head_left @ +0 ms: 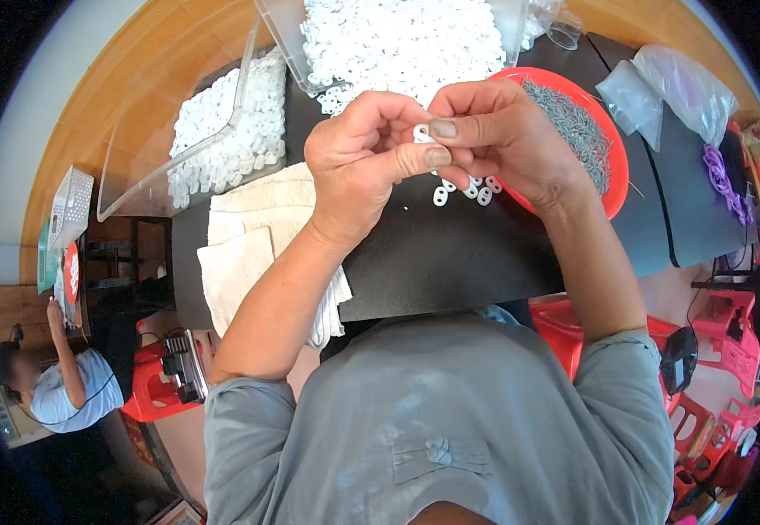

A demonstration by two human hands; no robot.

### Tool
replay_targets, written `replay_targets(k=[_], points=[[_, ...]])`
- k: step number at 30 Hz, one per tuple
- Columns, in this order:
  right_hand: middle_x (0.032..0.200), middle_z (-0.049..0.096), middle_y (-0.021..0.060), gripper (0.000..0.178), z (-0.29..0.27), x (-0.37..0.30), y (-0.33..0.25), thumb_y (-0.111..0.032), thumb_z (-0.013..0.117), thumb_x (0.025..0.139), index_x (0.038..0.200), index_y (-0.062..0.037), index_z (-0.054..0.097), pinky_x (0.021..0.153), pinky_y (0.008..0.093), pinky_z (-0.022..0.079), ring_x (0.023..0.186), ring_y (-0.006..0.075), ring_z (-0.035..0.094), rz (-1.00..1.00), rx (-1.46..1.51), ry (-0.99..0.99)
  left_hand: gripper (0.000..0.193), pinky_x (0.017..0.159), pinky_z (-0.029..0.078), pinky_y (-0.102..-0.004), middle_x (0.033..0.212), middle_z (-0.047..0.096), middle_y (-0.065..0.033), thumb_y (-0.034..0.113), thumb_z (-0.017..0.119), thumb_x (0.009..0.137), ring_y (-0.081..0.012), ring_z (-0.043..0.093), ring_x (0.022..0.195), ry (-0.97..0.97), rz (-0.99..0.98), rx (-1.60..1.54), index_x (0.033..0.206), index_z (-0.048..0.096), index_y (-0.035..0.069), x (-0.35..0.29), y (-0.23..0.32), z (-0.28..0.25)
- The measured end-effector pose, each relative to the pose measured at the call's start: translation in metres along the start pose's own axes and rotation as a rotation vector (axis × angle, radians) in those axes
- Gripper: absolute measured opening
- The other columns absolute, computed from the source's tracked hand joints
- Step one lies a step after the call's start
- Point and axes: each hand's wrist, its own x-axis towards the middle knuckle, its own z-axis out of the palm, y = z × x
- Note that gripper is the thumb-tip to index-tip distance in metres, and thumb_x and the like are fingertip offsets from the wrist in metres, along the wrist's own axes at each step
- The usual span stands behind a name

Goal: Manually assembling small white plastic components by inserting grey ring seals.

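Both of my hands are raised over the black table and meet in front of me. A small white plastic piece with holes (422, 134) is pinched between them. My left hand (358, 162) closes thumb and fingers on its near side, and my right hand (511, 136) pinches it from the other side with the thumb on top. Whether a screw is also in the fingers is hidden. Just below the hands, several loose white two-holed pieces (440, 197) lie on the table. Right beside my right hand sits a red basin (620, 179) of small grey screw-like metal pieces (579, 131).
A clear bin (288, 57) heaped with white pieces stands at the back; another clear bin (148, 206) holds more at the left. Folded cream cloths (235, 262) lie by my left forearm. Plastic bags (682, 87) and purple cord (723, 179) are at right. Another person (73, 385) works far left.
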Motion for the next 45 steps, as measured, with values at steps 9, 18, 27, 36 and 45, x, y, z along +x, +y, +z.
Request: replay_targets(k=[9, 18, 27, 36, 45], points=[[0.058, 0.051, -0.0007, 0.013, -0.002, 0.001, 0.001, -0.013, 0.066, 0.085, 0.082, -0.0008, 0.063, 0.041, 0.018, 0.028, 0.048, 0.0063, 0.048, 0.005, 0.017, -0.026, 0.028, 0.064, 0.047, -0.0199, 0.08, 0.063, -0.0028, 0.003, 0.08, 0.073, -0.0083, 0.057, 0.071, -0.024, 0.013, 0.037, 0.094, 0.061, -0.001, -0.002, 0.0, -0.001], [0.061, 0.053, 0.0015, 0.017, 0.001, 0.003, 0.0, -0.016, 0.062, 0.089, 0.082, -0.0006, 0.061, 0.042, 0.0189, 0.027, 0.051, 0.0108, 0.054, -0.02, 0.032, -0.033, 0.025, 0.065, 0.047, -0.0209, 0.086, 0.062, -0.0038, 0.001, 0.077, 0.076, -0.0086, 0.058, 0.074, -0.039, 0.129, 0.134, 0.095, 0.061, 0.0, 0.002, -0.011, -0.008], [0.063, 0.055, 0.0012, 0.02, -0.004, 0.001, -0.005, -0.019, 0.059, 0.092, 0.085, -0.001, 0.063, 0.047, 0.0191, 0.031, 0.055, 0.01, 0.055, -0.04, -0.128, 0.07, 0.023, 0.059, 0.048, -0.0199, 0.082, 0.063, -0.0026, 0.001, 0.077, 0.075, -0.008, 0.062, 0.069, 0.01, 0.23, 0.31, 0.092, 0.062, 0.002, 0.007, -0.016, -0.009], [0.063, 0.057, 0.0002, 0.017, -0.001, 0.002, -0.006, -0.017, 0.06, 0.091, 0.086, -0.0018, 0.065, 0.048, 0.0197, 0.032, 0.055, 0.0066, 0.053, -0.093, -0.274, 0.102, 0.023, 0.058, 0.043, -0.0191, 0.079, 0.058, 0.0001, -0.001, 0.077, 0.074, -0.0057, 0.053, 0.066, 0.009, 0.24, 0.407, 0.092, 0.063, 0.002, 0.007, -0.018, -0.012], [0.066, 0.06, 0.0012, 0.013, 0.005, 0.005, 0.003, -0.014, 0.061, 0.09, 0.087, -0.0019, 0.064, 0.051, 0.0191, 0.034, 0.058, 0.0058, 0.053, -0.144, -0.247, 0.275, 0.009, 0.05, 0.042, -0.0197, 0.068, 0.06, -0.0008, 0.006, 0.071, 0.082, -0.0056, 0.054, 0.059, 0.173, -0.087, 0.292, 0.083, 0.063, 0.002, 0.003, -0.006, -0.003]])
